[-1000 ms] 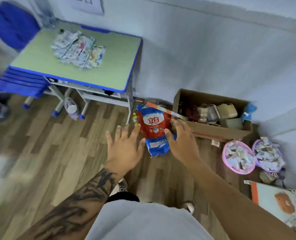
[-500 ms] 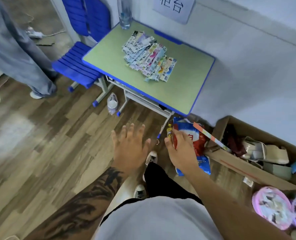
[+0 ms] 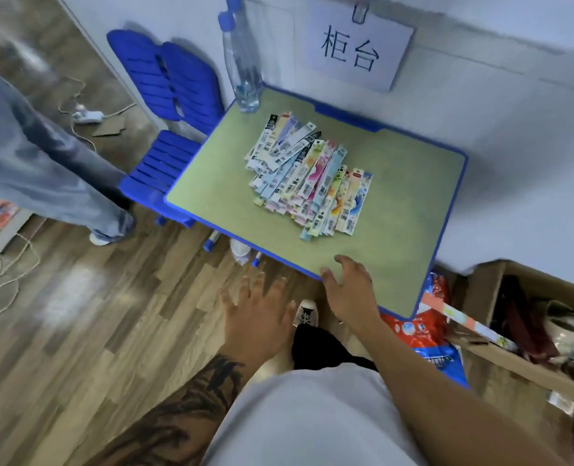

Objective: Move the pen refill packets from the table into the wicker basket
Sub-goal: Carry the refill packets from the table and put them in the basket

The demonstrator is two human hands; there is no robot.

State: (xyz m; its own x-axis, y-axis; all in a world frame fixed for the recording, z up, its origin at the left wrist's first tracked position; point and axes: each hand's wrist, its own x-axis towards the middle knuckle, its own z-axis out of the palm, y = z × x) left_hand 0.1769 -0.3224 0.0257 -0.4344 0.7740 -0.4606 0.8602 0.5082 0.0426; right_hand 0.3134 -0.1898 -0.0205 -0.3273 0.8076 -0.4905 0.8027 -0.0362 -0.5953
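Head view: water bottle (image 3: pixel 243 68) beside packets (image 3: pixel 307 176); both hands' (image 3: pixel 262 317) (image 3: pixel 349 290) fingers spread, holding nothing.

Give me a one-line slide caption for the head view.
Both hands empty, right hand reaching over the desk edge toward the pen refill packets, left hand open above the floor.

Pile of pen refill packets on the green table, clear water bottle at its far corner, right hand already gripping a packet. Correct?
Not quite. In the head view the right hand holds nothing; it is open over the near edge of the green blue-rimmed table, short of the colourful pen refill packets. The clear plastic water bottle part is right.
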